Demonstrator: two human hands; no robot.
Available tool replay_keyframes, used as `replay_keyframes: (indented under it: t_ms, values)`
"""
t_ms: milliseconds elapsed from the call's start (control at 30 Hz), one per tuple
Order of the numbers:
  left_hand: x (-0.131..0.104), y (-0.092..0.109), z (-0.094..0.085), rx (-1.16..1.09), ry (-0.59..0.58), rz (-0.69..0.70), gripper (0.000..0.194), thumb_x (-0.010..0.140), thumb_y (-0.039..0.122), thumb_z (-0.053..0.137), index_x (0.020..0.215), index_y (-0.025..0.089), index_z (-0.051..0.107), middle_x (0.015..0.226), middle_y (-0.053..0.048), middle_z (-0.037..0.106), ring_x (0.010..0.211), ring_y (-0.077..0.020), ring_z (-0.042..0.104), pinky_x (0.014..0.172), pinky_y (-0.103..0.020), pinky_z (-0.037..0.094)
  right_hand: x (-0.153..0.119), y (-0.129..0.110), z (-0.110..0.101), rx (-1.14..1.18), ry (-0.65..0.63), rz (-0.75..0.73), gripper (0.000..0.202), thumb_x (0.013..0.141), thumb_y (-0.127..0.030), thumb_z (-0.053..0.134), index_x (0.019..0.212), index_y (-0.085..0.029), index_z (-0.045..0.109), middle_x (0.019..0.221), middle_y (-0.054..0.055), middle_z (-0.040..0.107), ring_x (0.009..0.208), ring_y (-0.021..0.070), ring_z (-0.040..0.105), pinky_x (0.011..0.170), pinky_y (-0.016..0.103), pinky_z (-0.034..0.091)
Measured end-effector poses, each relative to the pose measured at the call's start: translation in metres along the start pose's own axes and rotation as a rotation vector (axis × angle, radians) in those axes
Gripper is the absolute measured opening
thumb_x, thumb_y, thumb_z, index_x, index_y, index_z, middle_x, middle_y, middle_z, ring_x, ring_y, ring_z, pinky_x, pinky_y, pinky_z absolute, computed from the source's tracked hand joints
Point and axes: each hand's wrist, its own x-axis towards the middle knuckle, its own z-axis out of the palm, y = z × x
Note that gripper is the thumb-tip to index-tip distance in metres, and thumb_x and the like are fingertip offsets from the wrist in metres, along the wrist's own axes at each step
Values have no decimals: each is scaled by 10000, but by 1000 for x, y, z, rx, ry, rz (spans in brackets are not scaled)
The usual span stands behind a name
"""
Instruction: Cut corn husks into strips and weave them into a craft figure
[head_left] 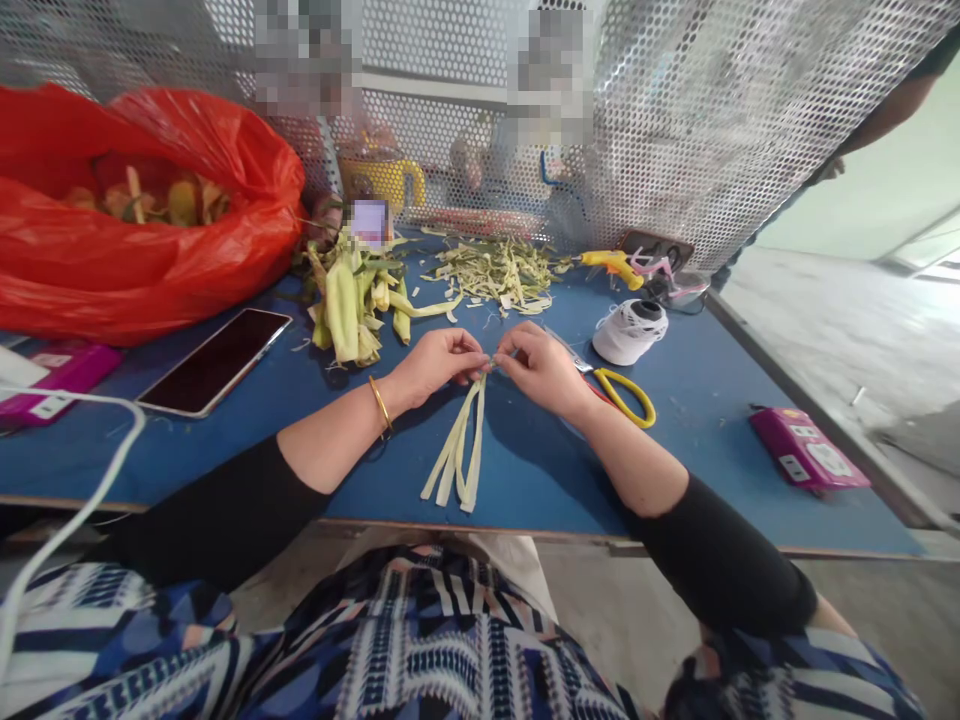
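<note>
My left hand (444, 366) and my right hand (541, 366) meet fingertip to fingertip above the blue table. Both are closed in a pinch at the top end of several pale husk strips (459, 450), which hang down toward the table's front edge. The exact grip of each fingertip is partly hidden. Beside my right wrist lie scissors with yellow handles (631, 395), their blades partly behind the hand. A spool of white thread (630, 332) stands beyond them. Past my left hand is a bunch of pale green corn husks (345, 310).
A heap of shredded husk (499, 272) lies at the back, before a perforated metal screen (465, 120). A red plastic bag (150, 290) and a phone (216, 362) are at left. A yellow glue gun (613, 266) and a purple box (808, 448) are at right.
</note>
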Motion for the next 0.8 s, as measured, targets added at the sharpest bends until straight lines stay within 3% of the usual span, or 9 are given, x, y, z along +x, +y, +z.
replay_keyframes:
  t_ms: [367, 433, 533, 633, 700, 800]
  values:
    - [1, 4, -2, -34, 55, -46, 225, 561, 173, 808, 670, 146, 613, 554, 33, 584, 534, -83, 532, 485, -198, 400, -1, 0, -5, 35, -166, -28, 201, 802, -260, 594, 617, -180, 592, 716, -1, 558, 601, 101, 471, 614, 249, 373]
    - [1, 3, -2, -25, 57, -44, 228, 550, 182, 810, 666, 148, 616, 560, 29, 589, 543, -85, 533, 492, -199, 398, 0, 1, -6, 67, -119, 37, 238, 821, -288, 576, 610, -181, 601, 678, -3, 565, 582, 104, 492, 611, 258, 388]
    - [0, 3, -2, -6, 58, -17, 227, 540, 202, 808, 669, 151, 629, 590, 25, 602, 553, -81, 524, 492, -195, 388, 1, 3, -4, 220, 14, 174, 119, 810, -259, 562, 837, -183, 650, 815, 12, 643, 544, 98, 547, 573, 263, 423]
    - [0, 2, -2, 19, 44, 23, 202, 549, 215, 787, 680, 151, 647, 620, 22, 614, 546, -73, 501, 480, -191, 377, 1, 8, 4, 412, -77, 212, 291, 765, -186, 560, 1052, -194, 607, 1021, 43, 678, 542, 96, 604, 548, 263, 467]
    - [0, 0, -2, 47, 37, 51, 181, 561, 223, 768, 683, 151, 656, 635, 17, 625, 547, -74, 497, 477, -191, 376, 1, 11, 9, 460, -158, 189, 311, 742, -142, 557, 1046, -188, 598, 971, 37, 699, 581, 108, 635, 588, 265, 502]
    - [1, -2, -3, 87, 46, 83, 159, 575, 224, 747, 687, 153, 660, 648, 11, 641, 550, -82, 510, 480, -194, 381, 1, 16, 14, 489, -180, 160, 293, 706, -75, 548, 973, -186, 598, 809, -3, 707, 642, 116, 661, 675, 264, 532]
